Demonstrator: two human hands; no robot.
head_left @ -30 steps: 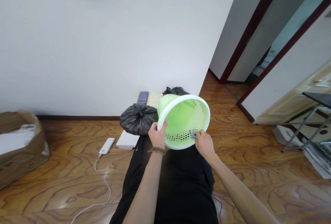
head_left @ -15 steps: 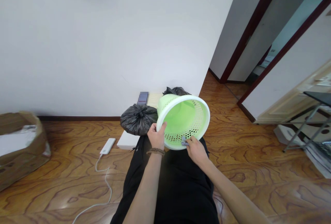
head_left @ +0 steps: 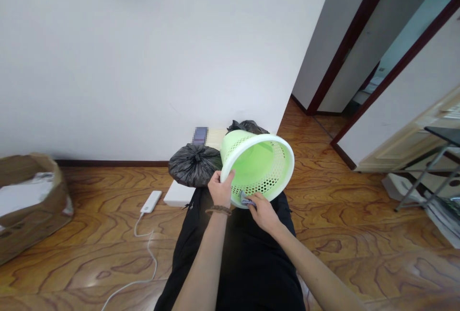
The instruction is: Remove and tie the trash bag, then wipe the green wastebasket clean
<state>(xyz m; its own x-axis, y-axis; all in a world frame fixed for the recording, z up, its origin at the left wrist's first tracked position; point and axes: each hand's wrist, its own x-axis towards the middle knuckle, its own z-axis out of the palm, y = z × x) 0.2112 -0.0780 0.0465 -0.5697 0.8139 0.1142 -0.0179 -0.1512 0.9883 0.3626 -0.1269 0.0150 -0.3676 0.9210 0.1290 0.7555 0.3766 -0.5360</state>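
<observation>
A light green plastic wastebasket (head_left: 257, 160) with a white rim and a band of holes lies tilted over my lap, its mouth facing me. My left hand (head_left: 220, 189) grips the rim on the left, thumb inside. At the lower rim, my right hand (head_left: 264, 211) pinches a small grey-blue cloth (head_left: 245, 199) against the inner wall. Just left of the basket sits a knotted black garbage bag (head_left: 195, 165). Another black bag (head_left: 247, 127) shows behind the basket, partly hidden by it.
An open cardboard box (head_left: 34, 205) with papers stands at the left. A white power strip (head_left: 151, 201) and its cord (head_left: 153, 256) lie on the wooden floor. The wall rises ahead; a folding table (head_left: 431, 167) and a doorway (head_left: 345, 76) are at the right.
My right hand has slid left along the lower rim with the cloth. My left hand keeps its hold, and the basket has shifted slightly right in view.
</observation>
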